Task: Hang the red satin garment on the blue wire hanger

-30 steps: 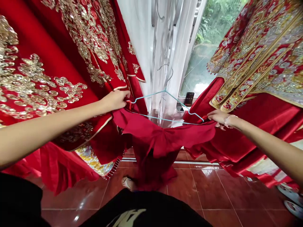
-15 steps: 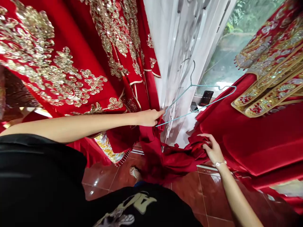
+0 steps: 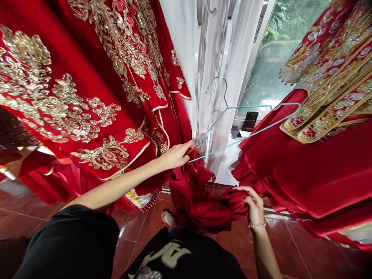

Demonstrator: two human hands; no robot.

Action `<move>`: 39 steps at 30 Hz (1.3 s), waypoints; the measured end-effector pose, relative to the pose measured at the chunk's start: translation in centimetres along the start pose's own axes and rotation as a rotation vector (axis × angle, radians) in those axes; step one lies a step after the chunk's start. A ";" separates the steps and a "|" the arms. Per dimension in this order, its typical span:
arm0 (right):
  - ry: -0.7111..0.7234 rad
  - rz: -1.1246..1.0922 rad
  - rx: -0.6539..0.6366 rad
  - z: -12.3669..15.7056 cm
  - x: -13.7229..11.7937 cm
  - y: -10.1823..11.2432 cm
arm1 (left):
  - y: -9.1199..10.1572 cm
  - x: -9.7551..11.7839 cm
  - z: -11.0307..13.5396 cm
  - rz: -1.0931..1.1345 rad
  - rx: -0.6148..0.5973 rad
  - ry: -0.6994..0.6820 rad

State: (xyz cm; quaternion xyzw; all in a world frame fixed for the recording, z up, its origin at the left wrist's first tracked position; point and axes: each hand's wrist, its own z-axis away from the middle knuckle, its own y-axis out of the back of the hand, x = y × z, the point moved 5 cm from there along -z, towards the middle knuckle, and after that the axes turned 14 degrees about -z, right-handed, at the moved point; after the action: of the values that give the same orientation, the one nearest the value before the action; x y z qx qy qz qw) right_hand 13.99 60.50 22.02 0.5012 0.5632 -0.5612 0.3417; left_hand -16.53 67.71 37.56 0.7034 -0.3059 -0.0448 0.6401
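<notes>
My left hand (image 3: 178, 155) is closed round the left end of a light blue wire hanger (image 3: 226, 145). The hanger's metal hook points up, and its right end sticks out free to the right. Red fabric of a plain garment (image 3: 200, 209) hangs from that left end, just under my fingers. Lower and to the right, my right hand (image 3: 253, 203), with a bracelet at the wrist, grips a bunched part of the same garment. The cloth sags between both hands above the floor. What kind of garment it is cannot be made out.
Red garments with gold sequins (image 3: 104, 151) hang at the left. Another red and gold embroidered garment (image 3: 328, 112) hangs at the right. A phone (image 3: 250, 121) stands on the sill by the window (image 3: 276, 69). White curtains (image 3: 180, 50) hang behind, over a reddish tiled floor (image 3: 136, 228).
My right hand has moved down and left with the bunched cloth, nearer my left hand. My left hand keeps its hold on the hanger, which sits slightly lower and turned a little.
</notes>
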 end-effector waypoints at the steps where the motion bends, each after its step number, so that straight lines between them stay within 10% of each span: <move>1: 0.004 0.002 0.012 0.3 0.0 0.1 | -0.2 0.2 0.4 -0.067 -0.001 0.020; 8: -0.002 0.021 0.026 1.3 0.7 0.1 | -2.0 1.0 1.4 -0.225 -0.003 -0.054; 16: 0.102 0.109 -0.029 1.2 -0.9 -4.4 | -2.5 1.9 -1.1 -0.551 0.011 0.183; 29: 0.137 0.629 -0.561 -10.6 -2.8 -15.8 | -1.9 2.0 -1.0 -0.625 0.148 0.272; 39: 0.099 0.561 -0.469 -8.8 -2.6 -15.9 | -3.2 3.0 1.3 -0.580 0.274 0.403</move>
State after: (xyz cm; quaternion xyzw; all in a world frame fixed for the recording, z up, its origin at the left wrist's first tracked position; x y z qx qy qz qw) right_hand 1.15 70.70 30.32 0.5707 0.5330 -0.2761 0.5603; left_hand -13.53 65.10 35.36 0.8344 0.0348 -0.0436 0.5483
